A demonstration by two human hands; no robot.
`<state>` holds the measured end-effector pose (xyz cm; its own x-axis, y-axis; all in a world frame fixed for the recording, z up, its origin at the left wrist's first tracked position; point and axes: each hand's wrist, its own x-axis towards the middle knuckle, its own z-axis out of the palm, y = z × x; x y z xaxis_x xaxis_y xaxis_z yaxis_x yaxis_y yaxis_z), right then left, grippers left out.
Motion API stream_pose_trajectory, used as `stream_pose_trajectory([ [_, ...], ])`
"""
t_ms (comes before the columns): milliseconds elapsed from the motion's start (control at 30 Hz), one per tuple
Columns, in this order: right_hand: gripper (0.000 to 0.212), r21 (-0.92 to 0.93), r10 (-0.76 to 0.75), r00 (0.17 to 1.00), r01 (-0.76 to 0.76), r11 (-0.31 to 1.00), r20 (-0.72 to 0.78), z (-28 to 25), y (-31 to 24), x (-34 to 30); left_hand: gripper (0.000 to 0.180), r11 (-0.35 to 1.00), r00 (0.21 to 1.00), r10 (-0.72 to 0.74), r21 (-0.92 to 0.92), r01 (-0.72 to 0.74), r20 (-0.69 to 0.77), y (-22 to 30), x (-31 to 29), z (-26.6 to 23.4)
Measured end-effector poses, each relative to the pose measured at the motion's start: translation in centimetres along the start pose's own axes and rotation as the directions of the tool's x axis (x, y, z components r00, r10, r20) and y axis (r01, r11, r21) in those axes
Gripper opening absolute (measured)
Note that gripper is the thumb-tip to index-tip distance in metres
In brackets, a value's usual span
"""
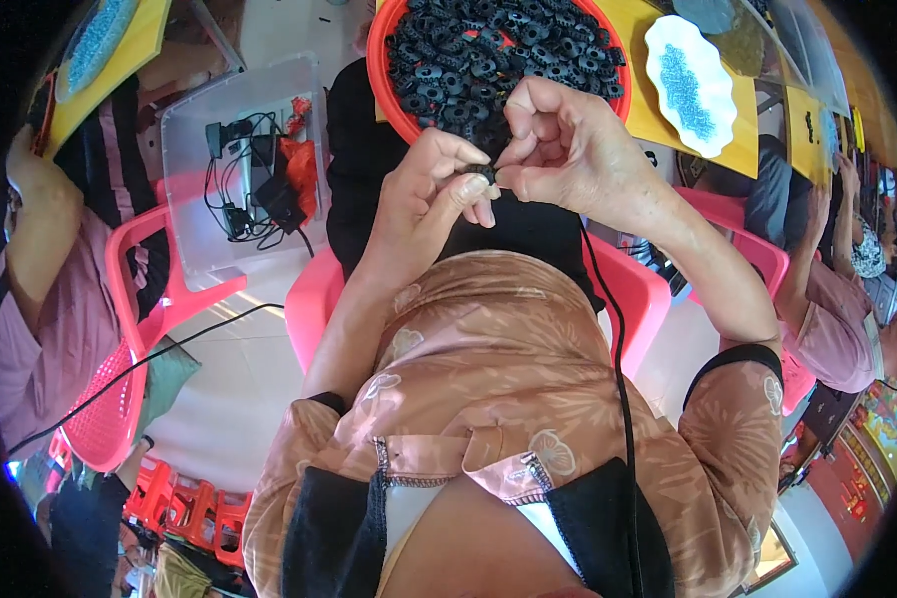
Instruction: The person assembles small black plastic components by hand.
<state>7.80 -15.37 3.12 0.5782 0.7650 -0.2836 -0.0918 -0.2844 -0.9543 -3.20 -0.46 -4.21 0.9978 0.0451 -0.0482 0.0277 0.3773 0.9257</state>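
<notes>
My left hand pinches a small black plastic part between thumb and fingers, just in front of a red basin. My right hand meets it from the other side, thumb and forefinger pressed together at the part's edge; whatever it grips there is too small to make out. Beyond both hands, the round red basin holds a heap of black plastic pieces that look alike. To its right a white scalloped dish carries small clear-blue bits.
The basin and dish rest on a yellow table. At left stands a clear plastic bin with black adapters and cables. A black cable hangs down my right side. People sit on pink chairs to both sides.
</notes>
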Motion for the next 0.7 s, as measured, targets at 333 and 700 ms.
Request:
stream_pose_trajectory([
  [333,0.029,0.025,0.048,0.999,-0.047,0.999,-0.020,0.2,-0.4,-0.3,0.009,0.984,0.994,0.104,0.143,-0.102,-0.009,-0.4,-0.3,0.2],
  [700,0.010,0.247,0.233,0.965,-0.257,0.934,0.122,-0.8,1.1,-0.3,0.010,0.995,0.997,0.052,-0.090,-0.046,0.059,0.3,-0.7,0.1],
])
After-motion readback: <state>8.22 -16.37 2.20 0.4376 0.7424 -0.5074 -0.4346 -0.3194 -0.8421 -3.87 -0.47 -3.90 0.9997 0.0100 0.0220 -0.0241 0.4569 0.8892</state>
